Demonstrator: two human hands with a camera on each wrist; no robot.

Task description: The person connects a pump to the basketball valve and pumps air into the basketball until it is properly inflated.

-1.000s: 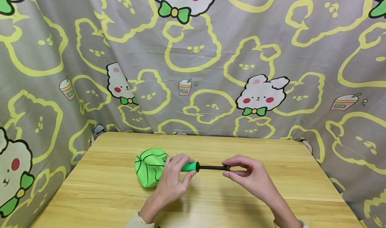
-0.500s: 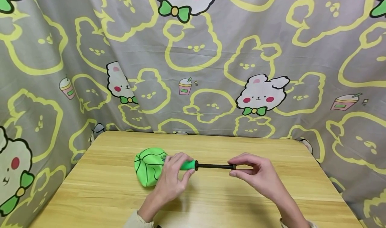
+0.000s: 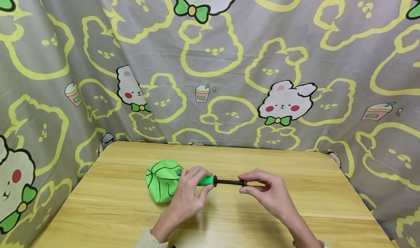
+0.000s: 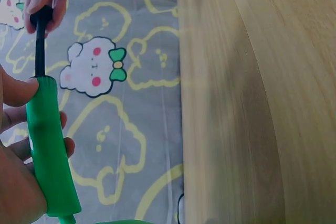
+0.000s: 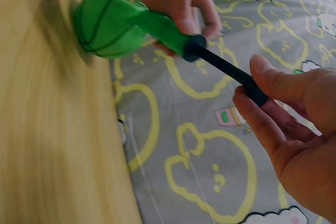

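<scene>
- Left hand [image 3: 188,193] gripped a green tube-shaped pump [image 3: 206,181], lower centre of the head view
- Right hand [image 3: 270,191] pinched its thin black rod [image 3: 228,182] by the end
- Dented lime-green, black-lined ball [image 3: 162,182] sat lower left of centre

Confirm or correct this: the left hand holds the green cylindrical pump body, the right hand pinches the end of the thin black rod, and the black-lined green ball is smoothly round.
The black-lined green ball is not smoothly round: the head view shows it dented. The left hand holds the green cylindrical pump body, and the right hand pinches the end of the thin black rod.
</scene>
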